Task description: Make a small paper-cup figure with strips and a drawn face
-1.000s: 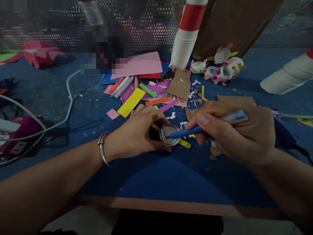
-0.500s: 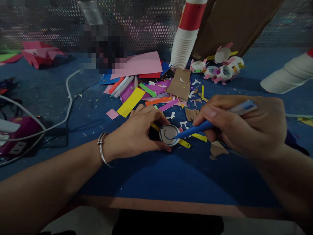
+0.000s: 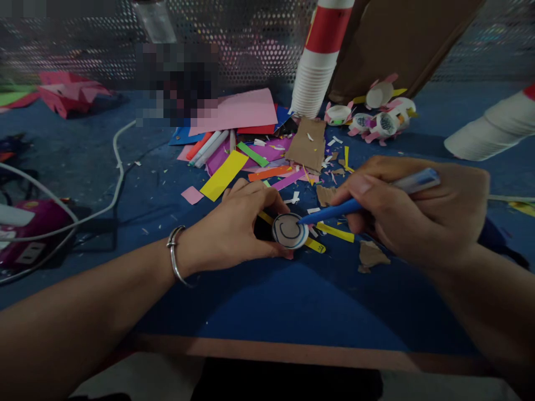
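My left hand (image 3: 234, 225) is closed around a small paper cup piece (image 3: 290, 230) lying on its side on the blue table, its round white bottom facing me. A curved blue line is drawn on that bottom. My right hand (image 3: 418, 209) grips a blue marker (image 3: 359, 203) like a pen, with its tip touching the upper right edge of the round bottom. A metal bangle (image 3: 175, 262) sits on my left wrist.
Coloured paper strips (image 3: 225, 172), markers (image 3: 209, 146) and cardboard scraps (image 3: 309, 142) litter the table behind my hands. A stack of red-and-white cups (image 3: 320, 67) stands at the back; another (image 3: 493, 125) lies at right. Decorated cup figures (image 3: 376, 117) sit nearby. A white cable (image 3: 119, 172) and a glue gun (image 3: 29, 228) lie left.
The marker tip has travelled over the cup's bottom from its middle to its upper right edge, lengthening the blue curve. My right hand shifted slightly up and right. My left hand stayed still.
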Tool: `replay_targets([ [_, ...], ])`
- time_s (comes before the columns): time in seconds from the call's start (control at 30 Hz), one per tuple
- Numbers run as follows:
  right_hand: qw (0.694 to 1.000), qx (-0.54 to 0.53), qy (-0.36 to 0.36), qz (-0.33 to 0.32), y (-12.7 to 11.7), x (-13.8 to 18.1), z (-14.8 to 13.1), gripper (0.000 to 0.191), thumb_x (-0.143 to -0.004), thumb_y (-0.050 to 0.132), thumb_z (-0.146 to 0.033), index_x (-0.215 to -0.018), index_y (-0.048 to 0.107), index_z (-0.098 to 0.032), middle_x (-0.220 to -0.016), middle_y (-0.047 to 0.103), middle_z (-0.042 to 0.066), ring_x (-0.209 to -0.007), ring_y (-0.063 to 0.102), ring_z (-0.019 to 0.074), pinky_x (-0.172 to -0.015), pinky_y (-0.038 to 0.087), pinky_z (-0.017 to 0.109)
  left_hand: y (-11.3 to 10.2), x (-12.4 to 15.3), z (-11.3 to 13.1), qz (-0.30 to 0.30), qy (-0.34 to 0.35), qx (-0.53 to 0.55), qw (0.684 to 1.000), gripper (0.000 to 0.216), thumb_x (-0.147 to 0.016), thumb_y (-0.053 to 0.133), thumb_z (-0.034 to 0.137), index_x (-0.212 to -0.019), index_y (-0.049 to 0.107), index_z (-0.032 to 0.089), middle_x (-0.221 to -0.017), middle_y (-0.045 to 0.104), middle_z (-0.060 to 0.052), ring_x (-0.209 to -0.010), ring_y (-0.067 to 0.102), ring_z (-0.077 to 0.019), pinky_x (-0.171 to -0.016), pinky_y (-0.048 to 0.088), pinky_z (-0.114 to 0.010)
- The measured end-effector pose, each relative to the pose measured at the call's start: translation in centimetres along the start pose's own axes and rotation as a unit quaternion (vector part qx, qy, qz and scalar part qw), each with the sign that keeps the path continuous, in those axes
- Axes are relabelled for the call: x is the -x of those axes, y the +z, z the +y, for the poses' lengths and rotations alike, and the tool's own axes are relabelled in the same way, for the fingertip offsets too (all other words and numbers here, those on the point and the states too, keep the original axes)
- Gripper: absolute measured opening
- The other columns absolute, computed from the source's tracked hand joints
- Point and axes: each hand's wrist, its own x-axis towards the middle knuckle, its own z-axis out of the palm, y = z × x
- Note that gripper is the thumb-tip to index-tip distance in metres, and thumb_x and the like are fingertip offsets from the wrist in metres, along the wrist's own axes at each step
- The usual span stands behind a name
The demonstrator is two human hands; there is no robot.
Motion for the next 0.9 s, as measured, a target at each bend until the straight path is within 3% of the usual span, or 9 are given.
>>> replay_targets([
  [0.33,1.000,0.005,-0.013,-0.009,0.3,0.2,0.1,0.037,-0.100,0.065,-0.012,-0.065,0.068,-0.021,-0.058,0.065,-0.003,-0.047,0.058,0.0069,-0.050,0.043,0.024,0.0,0.0,0.1,0.003,-0.010,-0.007,1.000,0.059,-0.068,0.099,0.051,-0.113,0.074,0.023,-0.114,0.072,-0.005,-0.111,0.061,-0.0303,-0.099,0.047,-0.045],
  [0.73,0.999,-0.017,-0.016,-0.032,0.6,-0.1,-0.5,0.045,-0.098,0.062,-0.006,-0.057,0.058,-0.024,-0.054,0.066,-0.003,-0.063,0.073,0.0143,-0.063,0.055,0.027,-0.1,-0.1,0.3,-0.001,-0.015,0.010,1.000,0.056,-0.069,0.100,0.048,-0.113,0.076,0.022,-0.117,0.073,-0.007,-0.114,0.063,-0.0313,-0.099,0.049,-0.047],
  [0.9,1.000,-0.003,0.002,-0.011,0.5,0.3,-0.3,0.039,-0.102,0.064,-0.014,-0.065,0.069,-0.025,-0.054,0.064,-0.004,-0.048,0.061,0.0103,-0.052,0.048,0.028,-0.2,0.0,0.3,-0.002,-0.015,0.002,1.000,0.055,-0.069,0.100,0.048,-0.111,0.076,0.022,-0.116,0.073,-0.006,-0.114,0.064,-0.0315,-0.100,0.049,-0.048],
])
